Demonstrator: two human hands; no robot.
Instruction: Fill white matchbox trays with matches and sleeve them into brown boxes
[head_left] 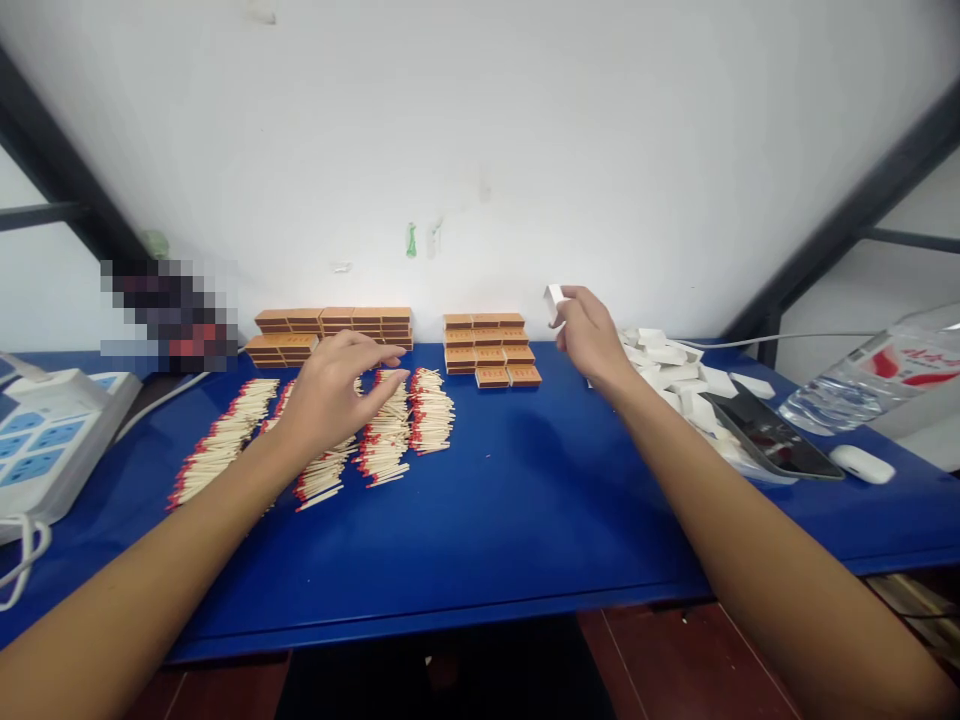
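My right hand [589, 335] pinches a small white matchbox tray [553, 303], lifted above the blue table [480, 530] in front of the wall. Hovering over the rows of red-tipped matches [386, 430] is my left hand [337, 385], thumb and fingers apart with nothing visible between them. It hides part of the middle rows. Behind it, orange matchboxes [367, 325] stand stacked against the wall. A second group of orange matchboxes [491, 350] rises in steps between my hands. Loose white trays [667, 365] lie in a heap beside my right wrist.
At the right are a phone [780, 435], a white earbud case [862, 463] and a tilted clear plastic bottle [862, 375]. A white power strip [52, 450] with cables occupies the left side. Dark metal frame bars [817, 235] slope at both sides.
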